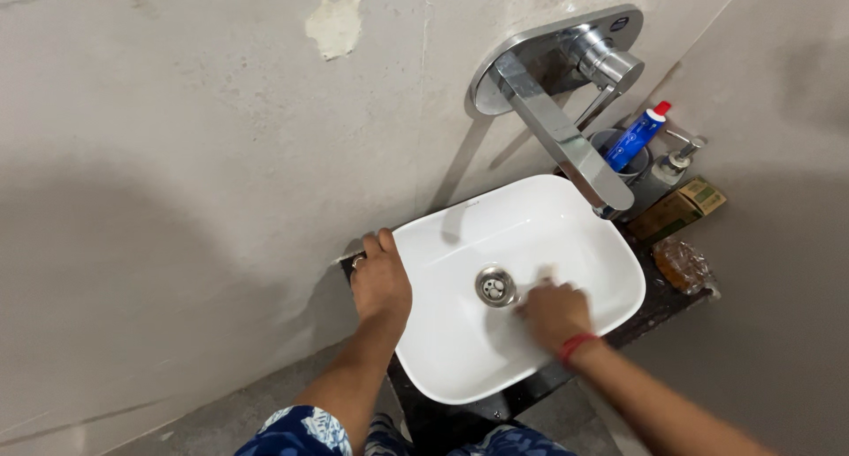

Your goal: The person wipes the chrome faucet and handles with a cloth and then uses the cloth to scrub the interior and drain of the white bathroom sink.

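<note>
A white rectangular basin (460, 235) sits on a dark counter, with a round metal drain (495, 286) in its middle. My left hand (380, 279) rests on the basin's left rim, a ring on one finger. My right hand (553, 313) is inside the bowl just right of the drain, fingers closed on a small pale thing (545, 274) pressed against the basin floor; I cannot tell what it is. A red thread circles that wrist.
A chrome wall tap (566, 142) reaches over the basin's far right corner. Behind it stand a cup holding a blue tube (638, 136), a pump bottle (674, 166), a small brown box (679, 208) and a clear wrapped packet (683, 263). A bare grey wall fills the left.
</note>
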